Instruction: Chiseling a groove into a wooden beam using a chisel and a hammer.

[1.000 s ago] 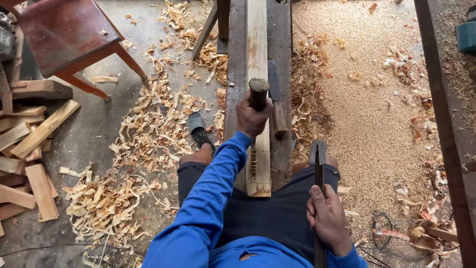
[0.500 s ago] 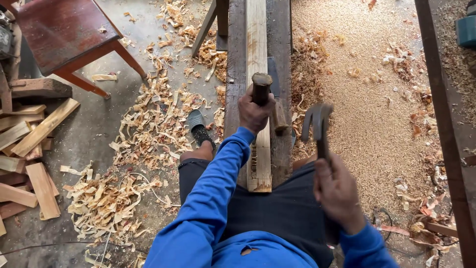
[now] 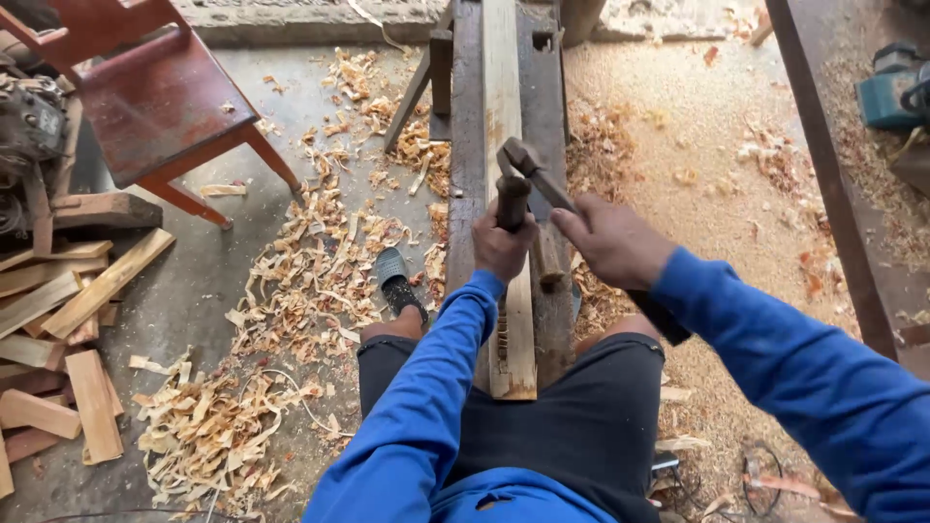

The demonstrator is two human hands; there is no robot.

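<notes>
- Head view, hands: left hand [image 3: 502, 247] is clenched round the dark wooden handle of a chisel [image 3: 511, 200], held upright with its lower end hidden behind the fist. Right hand [image 3: 612, 237] grips the shaft of a hammer [image 3: 528, 167], whose metal head sits at the top of the chisel handle, touching or just above it; cannot tell which.
- Head view, workpiece: pale wooden plank [image 3: 506, 126] lies lengthwise along a dark, narrow desk [image 3: 547, 107], its near end between the person's knees. The person sits astride the desk.
- Head view, handling judgement: the chisel looks stiff and light, with a rounded handle that fills the fist; best held at mid-handle, clear of the struck end. The hammer looks head-heavy; a grip further back on the shaft would give more swing, the present one more control. The plank looks rigid and long, unlikely to slip under the sitter's weight.
- Head view, surroundings: wood shavings [image 3: 310, 281] litter the floor at left, fine sawdust [image 3: 697, 145] at right. A red chair [image 3: 160, 102] and stacked offcuts [image 3: 58, 320] stand well apart at left.
</notes>
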